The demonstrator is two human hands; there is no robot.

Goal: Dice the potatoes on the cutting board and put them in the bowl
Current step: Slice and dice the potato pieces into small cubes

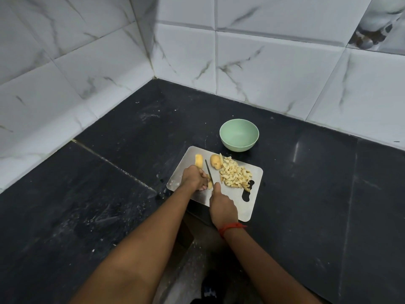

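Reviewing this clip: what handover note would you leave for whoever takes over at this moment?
Left hand holds a potato piece on the cutting board.
Right hand grips the knife, blade alongside that piece.
Diced pile lies on the board's right side, with another uncut potato chunk next to it.
Green bowl stands behind the board, empty.
Done: one pile diced.
Left: dice both remaining pieces, move everything into the bowl.

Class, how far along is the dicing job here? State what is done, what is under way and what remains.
Done: a pile of diced potato lies on the cutting board. Under way: the left hand steadies a potato piece while the right hand grips the knife beside it. Remaining: a potato chunk and a slice beyond the left hand look uncut, and the green bowl holds nothing yet.
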